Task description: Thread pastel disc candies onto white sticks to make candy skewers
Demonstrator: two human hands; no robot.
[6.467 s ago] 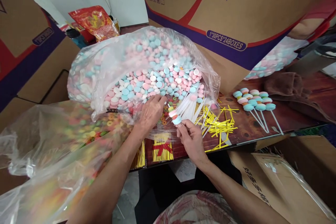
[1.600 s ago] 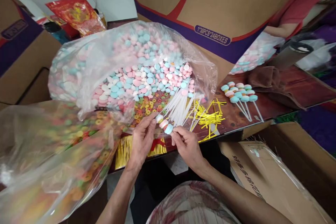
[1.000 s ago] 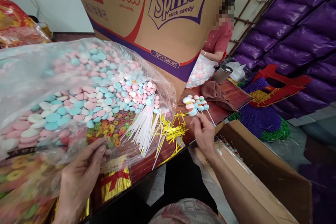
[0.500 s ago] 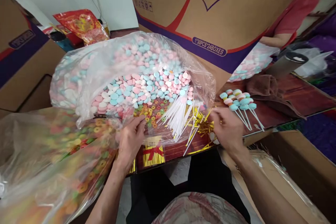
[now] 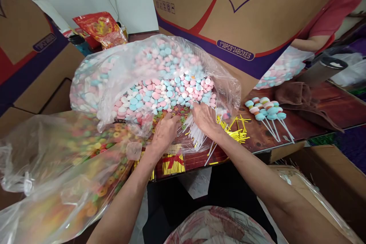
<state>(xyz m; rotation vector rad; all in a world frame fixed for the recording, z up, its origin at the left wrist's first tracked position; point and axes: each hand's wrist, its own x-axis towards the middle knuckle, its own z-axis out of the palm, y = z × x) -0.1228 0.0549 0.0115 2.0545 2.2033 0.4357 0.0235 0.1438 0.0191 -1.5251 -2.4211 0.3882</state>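
My left hand (image 5: 166, 131) is closed, its curled fingertips down at the small ring candies (image 5: 183, 109); whatever it pinches is hidden. My right hand (image 5: 204, 120) reaches over the bundle of white sticks (image 5: 196, 135). Its fingers are drawn together at the edge of the pink, white and blue pressed candies (image 5: 156, 95), and what lies between them does not show. Those candies spill from a large clear bag (image 5: 104, 87). Gold twist ties (image 5: 238, 134) lie scattered right of the sticks. Several finished candy lollipops (image 5: 270, 110) rest farther right.
A bag of fruit-coloured rings (image 5: 105, 167) fills the left front. Behind stands a big cardboard box (image 5: 206, 19). Bound gold ties (image 5: 174, 164) lie at the table's front edge. At right are a brown cloth (image 5: 294, 93), a dark tumbler (image 5: 324, 71) and another person's arm (image 5: 310, 44).
My right hand has moved left from the gold ties to the sticks and pressed candies. My left hand has moved forward and right onto the ring candies. The view has shifted slightly.
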